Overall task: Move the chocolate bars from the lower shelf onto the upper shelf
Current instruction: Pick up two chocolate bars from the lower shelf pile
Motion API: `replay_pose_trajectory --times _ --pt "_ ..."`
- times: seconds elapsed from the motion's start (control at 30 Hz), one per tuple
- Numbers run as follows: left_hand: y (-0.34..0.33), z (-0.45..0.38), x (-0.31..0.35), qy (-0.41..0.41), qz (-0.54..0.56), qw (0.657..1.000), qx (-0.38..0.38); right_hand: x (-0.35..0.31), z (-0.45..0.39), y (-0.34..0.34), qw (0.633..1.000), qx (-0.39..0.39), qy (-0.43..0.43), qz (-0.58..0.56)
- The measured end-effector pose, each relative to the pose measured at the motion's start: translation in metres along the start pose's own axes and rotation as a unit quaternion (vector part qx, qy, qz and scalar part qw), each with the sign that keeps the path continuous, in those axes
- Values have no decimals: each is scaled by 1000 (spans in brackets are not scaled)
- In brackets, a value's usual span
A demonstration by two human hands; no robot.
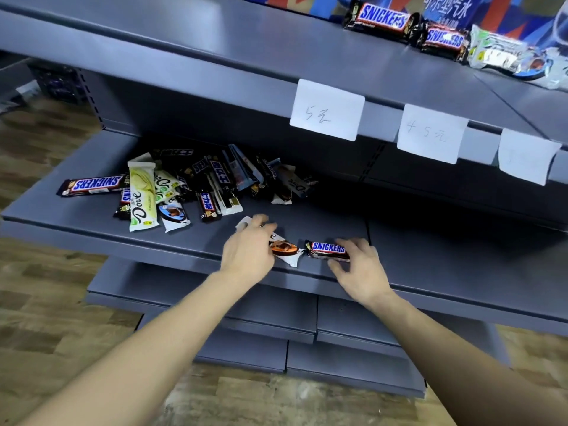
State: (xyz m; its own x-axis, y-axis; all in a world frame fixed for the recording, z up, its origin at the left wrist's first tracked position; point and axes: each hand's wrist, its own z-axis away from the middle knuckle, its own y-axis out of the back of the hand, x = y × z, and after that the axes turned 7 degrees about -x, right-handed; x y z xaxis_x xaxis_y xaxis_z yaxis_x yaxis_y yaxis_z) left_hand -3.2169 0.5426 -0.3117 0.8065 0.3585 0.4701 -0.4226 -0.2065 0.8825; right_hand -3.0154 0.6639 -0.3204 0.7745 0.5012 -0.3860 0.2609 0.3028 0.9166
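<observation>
On the grey lower shelf [76, 210] lies a heap of chocolate bars [190, 186], Snickers and Dove among them. Near the shelf's front edge my left hand [249, 250] lies over a white Dove bar [284, 250], fingers closing around it. Just right of it, my right hand [358, 269] grips a small Snickers bar [329, 249] that rests on the shelf. The upper shelf [246, 66] carries two Snickers bars [381, 21] and a pale-wrapped bar [498, 53] at its right end.
Three white paper price tags [327, 109] hang from the upper shelf's front lip. More grey shelves [261, 305] jut out below the lower one. Wooden floor [46, 318] lies to the left. Blue packaging [455, 7] stands behind the upper bars.
</observation>
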Motion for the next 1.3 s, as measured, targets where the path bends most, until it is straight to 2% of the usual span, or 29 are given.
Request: replay_pose_trajectory --times 0.1,0.2,0.37,0.6,0.8,1.0,1.3 --pt "6 -8 -14 -32 -98 992 -75 5 2 -2 999 16 2 -38" --pt "11 -11 -17 -65 -137 985 -86 6 4 -2 997 35 -1 -71" --pt "10 5 -12 -110 -133 984 -45 11 15 5 992 65 -1 -108" --pt "16 47 20 -186 -119 975 30 20 41 38 984 88 46 -151" --pt "29 82 78 -240 -124 960 77 32 78 89 975 100 121 -160" --pt "36 115 156 -286 -141 941 115 59 122 155 961 157 195 -118" --pt "63 134 276 -354 -172 898 197 103 170 253 937 223 241 -123"
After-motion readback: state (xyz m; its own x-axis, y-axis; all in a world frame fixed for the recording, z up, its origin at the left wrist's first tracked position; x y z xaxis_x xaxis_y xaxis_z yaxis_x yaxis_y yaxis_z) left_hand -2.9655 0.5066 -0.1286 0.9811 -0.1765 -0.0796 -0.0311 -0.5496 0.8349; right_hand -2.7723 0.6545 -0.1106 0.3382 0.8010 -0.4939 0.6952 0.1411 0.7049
